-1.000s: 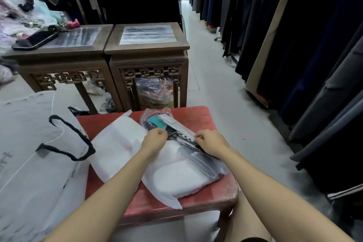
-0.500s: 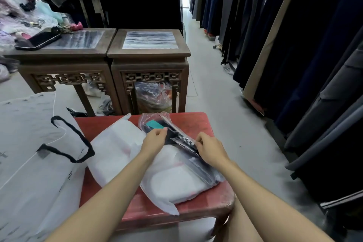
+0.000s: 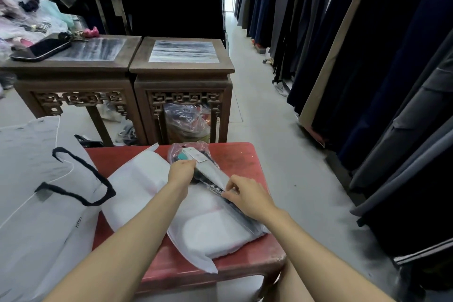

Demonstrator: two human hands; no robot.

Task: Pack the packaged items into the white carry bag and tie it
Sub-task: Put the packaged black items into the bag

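Note:
A white package (image 3: 210, 228) lies flat on the red stool (image 3: 245, 162). On top of it rests a clear plastic packet (image 3: 208, 169) holding a dark garment with a white label and a teal tag. My left hand (image 3: 181, 171) grips the packet's far end. My right hand (image 3: 247, 196) pinches its near edge. Left of the stool stands the white carry bag (image 3: 31, 179) with black handles, and neither hand touches it.
Two carved wooden side tables (image 3: 181, 68) stand beyond the stool; the left one carries a phone (image 3: 41, 49). A filled plastic bag (image 3: 186, 122) sits under the right table. Hanging dark garments (image 3: 367, 56) line the right side of a grey floor aisle.
Both hands have kept their hold on the clear packet and tilted it, so its label side turned upward. The view has dipped and shifted slightly.

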